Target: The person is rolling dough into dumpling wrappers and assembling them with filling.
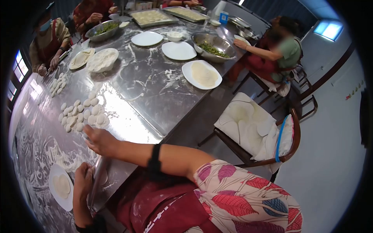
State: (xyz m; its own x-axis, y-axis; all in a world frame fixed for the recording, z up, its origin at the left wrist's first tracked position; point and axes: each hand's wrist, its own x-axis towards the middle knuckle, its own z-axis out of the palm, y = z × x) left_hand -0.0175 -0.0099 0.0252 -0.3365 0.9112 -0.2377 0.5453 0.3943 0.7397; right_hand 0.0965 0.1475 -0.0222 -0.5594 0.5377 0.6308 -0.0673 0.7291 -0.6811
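My right hand is over the table just below a group of small flattened dough pieces. Its fingers are curled together, with something pale at the fingertips that I cannot make out. My left hand rests low at the table's near edge, its fingers curled toward the metal surface; what they hold, if anything, is hidden. Beside that hand lies a white plate with thin round dough wrappers on it. Loose flour is spread on the metal around both hands.
On the metal table stand a bowl of flour, a plate of wrappers, white plates and steel bowls of green filling. Several people work around it. A cushioned chair stands to the right.
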